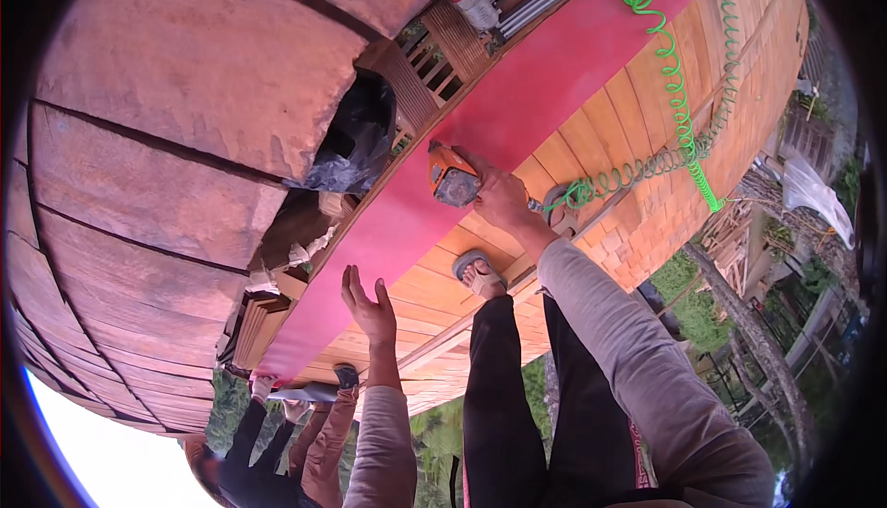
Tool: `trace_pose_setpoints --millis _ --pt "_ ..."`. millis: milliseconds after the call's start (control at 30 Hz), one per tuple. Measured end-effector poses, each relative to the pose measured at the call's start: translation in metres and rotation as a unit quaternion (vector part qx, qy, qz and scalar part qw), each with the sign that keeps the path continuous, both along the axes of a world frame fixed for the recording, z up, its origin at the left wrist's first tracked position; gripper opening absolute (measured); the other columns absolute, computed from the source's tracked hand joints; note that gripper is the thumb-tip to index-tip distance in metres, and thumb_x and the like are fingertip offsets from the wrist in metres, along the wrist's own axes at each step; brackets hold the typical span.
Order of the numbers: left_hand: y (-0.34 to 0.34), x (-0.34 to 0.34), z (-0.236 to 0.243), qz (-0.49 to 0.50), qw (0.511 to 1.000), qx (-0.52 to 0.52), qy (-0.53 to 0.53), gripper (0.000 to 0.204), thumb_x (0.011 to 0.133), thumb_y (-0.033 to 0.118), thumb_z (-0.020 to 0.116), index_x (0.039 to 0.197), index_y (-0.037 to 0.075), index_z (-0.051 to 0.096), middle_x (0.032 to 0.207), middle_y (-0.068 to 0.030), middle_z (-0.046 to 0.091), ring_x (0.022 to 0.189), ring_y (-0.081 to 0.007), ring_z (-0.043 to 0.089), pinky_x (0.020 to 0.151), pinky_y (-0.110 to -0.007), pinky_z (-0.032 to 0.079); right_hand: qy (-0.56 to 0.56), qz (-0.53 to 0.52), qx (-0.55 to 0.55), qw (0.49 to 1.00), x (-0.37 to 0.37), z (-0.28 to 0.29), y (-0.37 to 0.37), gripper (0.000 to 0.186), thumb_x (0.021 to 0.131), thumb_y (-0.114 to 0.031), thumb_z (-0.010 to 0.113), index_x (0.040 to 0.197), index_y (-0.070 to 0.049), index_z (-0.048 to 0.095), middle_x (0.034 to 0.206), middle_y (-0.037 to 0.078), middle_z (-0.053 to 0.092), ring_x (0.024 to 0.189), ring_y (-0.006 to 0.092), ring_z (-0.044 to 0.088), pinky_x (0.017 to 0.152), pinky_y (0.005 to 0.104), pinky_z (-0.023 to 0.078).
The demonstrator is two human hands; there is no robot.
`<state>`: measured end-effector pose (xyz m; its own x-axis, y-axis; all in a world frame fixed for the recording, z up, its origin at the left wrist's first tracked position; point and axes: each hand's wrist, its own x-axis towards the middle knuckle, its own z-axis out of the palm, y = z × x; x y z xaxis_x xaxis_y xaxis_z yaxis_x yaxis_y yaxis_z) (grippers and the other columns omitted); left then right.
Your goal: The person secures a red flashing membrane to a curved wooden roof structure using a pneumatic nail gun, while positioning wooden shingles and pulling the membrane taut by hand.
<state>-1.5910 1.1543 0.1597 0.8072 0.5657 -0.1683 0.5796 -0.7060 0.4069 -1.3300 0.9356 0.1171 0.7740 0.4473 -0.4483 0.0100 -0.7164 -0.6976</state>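
Note:
My right hand point(502, 195) grips an orange and grey air nailer point(452, 177). Its nose points at the upper edge of a long red sheet point(517, 92) laid along the roof slope; I cannot tell whether it touches. A coiled green air hose point(591, 189) runs close by the tool's rear end, behind my right hand. Over the lower part of the red sheet, my left hand point(371, 310) is held with its fingers apart and nothing in it. Whether it touches the sheet is unclear.
Wooden shingles point(591, 143) slope away beneath my sandalled feet point(480, 272), along a thin batten point(453, 340). Weathered roof slabs point(185, 55) overhang at left. A gap there holds dark plastic point(349, 147) and tools point(536, 4). Another person point(268, 443) works at the sheet's far lower end.

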Motion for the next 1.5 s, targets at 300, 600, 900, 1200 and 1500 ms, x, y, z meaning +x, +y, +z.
trace_pose_setpoints --millis 300,600,900,1200,1500 --pt "0.081 0.019 -0.117 -0.059 0.988 0.102 0.103 0.057 0.087 0.015 0.080 0.136 -0.001 0.055 0.142 -0.0209 0.052 0.130 -0.0435 0.052 0.110 -0.055 0.043 0.026 -0.034 -0.025 0.999 -0.020 -0.007 0.002 0.096 0.076 -0.001 0.077 0.159 -0.031 0.040 0.137 0.010 0.069 0.119 0.0370 0.068 0.096 0.0487 0.058" --pt "0.106 0.005 -0.126 -0.036 0.996 0.072 0.035 0.021 0.093 0.018 0.074 0.108 0.008 0.064 0.120 -0.0154 0.061 0.114 -0.0404 0.059 0.096 -0.054 0.048 -0.048 -0.051 0.026 0.997 -0.039 -0.020 0.012 0.094 0.079 -0.005 0.077 0.161 -0.031 0.038 0.138 0.011 0.068 0.122 0.0368 0.067 0.096 0.0473 0.058" --pt "0.144 0.023 -0.120 -0.155 0.982 -0.084 -0.070 0.016 0.085 -0.004 0.074 0.084 -0.001 0.058 0.089 -0.0199 0.059 0.084 -0.0436 0.059 0.075 -0.054 0.047 0.005 -0.002 -0.062 0.998 -0.028 -0.022 0.001 0.095 0.082 -0.012 0.077 0.164 -0.031 0.034 0.118 0.016 0.074 0.107 0.0393 0.072 0.090 0.0481 0.060" --pt "0.160 0.023 -0.127 -0.187 0.977 -0.101 0.011 0.016 0.087 -0.003 0.073 0.101 -0.003 0.065 0.101 -0.0232 0.064 0.097 -0.0468 0.063 0.082 -0.053 0.051 -0.072 -0.009 -0.027 0.997 -0.039 -0.018 0.010 0.096 0.082 -0.015 0.079 0.164 -0.031 0.033 0.105 0.019 0.075 0.100 0.0419 0.072 0.084 0.0474 0.061" --pt "0.164 0.013 -0.121 -0.157 0.983 -0.098 0.022 0.017 0.088 0.000 0.074 0.096 -0.002 0.059 0.097 -0.0232 0.064 0.100 -0.0464 0.062 0.083 -0.053 0.049 -0.016 -0.067 -0.078 0.995 -0.030 -0.015 0.009 0.094 0.080 -0.006 0.071 0.163 -0.030 0.035 0.097 0.019 0.075 0.092 0.0415 0.073 0.082 0.0487 0.060"
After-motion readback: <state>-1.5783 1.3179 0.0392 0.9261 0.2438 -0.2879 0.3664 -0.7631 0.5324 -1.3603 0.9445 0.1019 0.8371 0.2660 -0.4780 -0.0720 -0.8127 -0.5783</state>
